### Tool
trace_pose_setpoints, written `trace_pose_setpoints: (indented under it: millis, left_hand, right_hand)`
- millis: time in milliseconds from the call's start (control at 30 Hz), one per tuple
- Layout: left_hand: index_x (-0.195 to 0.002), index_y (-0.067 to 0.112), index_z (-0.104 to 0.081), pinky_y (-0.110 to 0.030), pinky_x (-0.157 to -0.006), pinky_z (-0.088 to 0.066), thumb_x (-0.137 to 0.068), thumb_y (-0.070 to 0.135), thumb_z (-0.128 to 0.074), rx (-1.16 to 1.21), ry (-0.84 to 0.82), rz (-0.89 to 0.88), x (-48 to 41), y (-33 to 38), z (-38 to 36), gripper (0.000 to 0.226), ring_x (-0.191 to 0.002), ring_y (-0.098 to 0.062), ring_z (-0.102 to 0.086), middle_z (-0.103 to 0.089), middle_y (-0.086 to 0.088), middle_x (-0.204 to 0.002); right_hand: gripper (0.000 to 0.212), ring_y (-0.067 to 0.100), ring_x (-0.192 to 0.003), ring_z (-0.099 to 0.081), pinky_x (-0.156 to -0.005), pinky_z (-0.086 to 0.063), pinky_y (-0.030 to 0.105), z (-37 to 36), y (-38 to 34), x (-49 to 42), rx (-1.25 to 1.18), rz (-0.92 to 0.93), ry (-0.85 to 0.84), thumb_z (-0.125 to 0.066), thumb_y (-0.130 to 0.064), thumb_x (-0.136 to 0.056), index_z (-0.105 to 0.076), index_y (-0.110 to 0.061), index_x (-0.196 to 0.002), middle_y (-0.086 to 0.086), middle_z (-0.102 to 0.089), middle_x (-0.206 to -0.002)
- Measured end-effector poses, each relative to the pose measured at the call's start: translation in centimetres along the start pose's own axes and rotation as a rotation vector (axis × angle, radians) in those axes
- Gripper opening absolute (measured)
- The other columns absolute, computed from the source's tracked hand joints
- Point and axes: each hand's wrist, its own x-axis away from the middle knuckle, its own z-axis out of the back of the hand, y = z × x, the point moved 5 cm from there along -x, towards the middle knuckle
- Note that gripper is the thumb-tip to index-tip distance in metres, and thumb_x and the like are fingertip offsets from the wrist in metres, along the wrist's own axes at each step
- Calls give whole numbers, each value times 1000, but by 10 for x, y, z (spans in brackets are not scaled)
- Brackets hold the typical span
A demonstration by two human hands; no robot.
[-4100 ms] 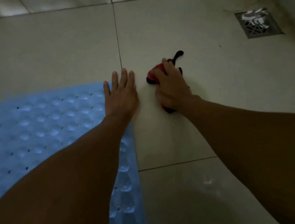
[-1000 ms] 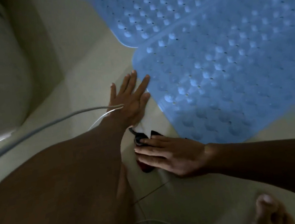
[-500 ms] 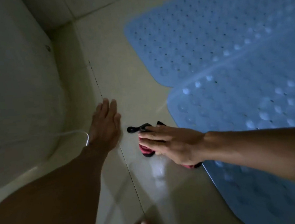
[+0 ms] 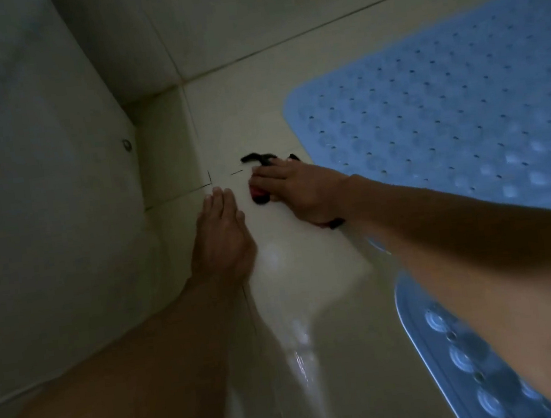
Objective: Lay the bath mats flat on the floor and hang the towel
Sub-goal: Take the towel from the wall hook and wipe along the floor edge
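Left hand (image 4: 222,235) flat on pale tiled floor (image 4: 255,108), fingers straight, together — likely bracing. Right hand (image 4: 296,189) presses near-straight fingers over small red-and-black item (image 4: 260,195). Blue perforated rubber bath mat (image 4: 445,114) lies flat just right of it — towel unseen.

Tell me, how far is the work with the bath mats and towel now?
Done, it seems: the blue perforated rubber bath mat lies flat on the tiled floor. In hand: the right hand presses a small red-and-black object; the left hand rests flat on the floor. Left: the blue mat part with suction cups near the right arm may need checking, and no towel is in view.
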Motion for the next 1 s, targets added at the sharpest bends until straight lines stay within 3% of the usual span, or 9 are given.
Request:
trace_pose_setpoints:
  millis: [267, 433, 500, 667, 800, 933, 1000]
  left_hand:
    - [-153, 12, -19, -32, -121, -11, -97, 34, -6, -20, 75, 88, -13, 9, 8, 62, -149, -18, -14, -17, -6, -161]
    - [-153, 15, -20, -29, -119, -9, -94, 38, -4, -9, 74, 119, -15, 7, 8, 65, -149, -14, -14, -19, -2, -160]
    - [-154, 20, -16, -28, -119, -5, -94, 39, -5, 19, 66, 136, -16, 7, 8, 63, -149, -11, -10, -14, 2, -161]
    - [-155, 26, -9, -28, -119, 0, -92, 42, -3, 73, 58, 159, -23, 5, 7, 65, -149, -7, -1, -6, 7, -162]
    - [-155, 27, -9, -31, -121, -3, -93, 42, -4, 53, 61, 166, -21, 4, 6, 64, -149, -8, -2, -7, 7, -163]
    - [-155, 25, -10, -30, -120, 0, -93, 41, -3, 56, 53, 173, -21, 4, 5, 64, -150, -11, -2, -7, 3, -163]
    - [-155, 20, -11, -32, -120, 2, -97, 37, -10, 49, 57, 226, -21, 1, 6, 61, -150, -14, -3, -8, -1, -163]
  right_hand:
    - [39, 38, -131, -39, -105, -31, 43, 16, 71, -84, -6, -92, 60, -42, -8, -100, -47, -5, -138, 16, -40, -148]
    - [32, 40, -112, -49, -91, -39, 47, 16, 108, -135, 11, -97, 66, -42, -9, -97, -55, -2, -125, 19, -52, -129]
    - [34, 39, -118, -47, -94, -38, 47, 16, 121, -154, 43, -128, 75, -42, -9, -96, -52, -6, -129, 17, -49, -134]
    - [43, 33, -142, -24, -109, -19, 56, 17, 137, -181, 169, -290, 19, -34, -14, -100, -36, -22, -142, 3, -30, -153]
    - [45, 38, -137, -30, -104, -26, 53, 12, 123, -173, 130, -185, -15, -31, -20, -101, -35, -13, -145, 10, -32, -153]
    - [55, 37, -123, -43, -91, -35, 46, 3, 89, -150, 110, -68, 26, -26, -26, -91, -46, -8, -138, 14, -44, -144]
    - [50, 38, -116, -49, -86, -38, 46, -3, 71, -134, 87, -26, 48, -30, -23, -91, -53, -5, -132, 16, -51, -137]
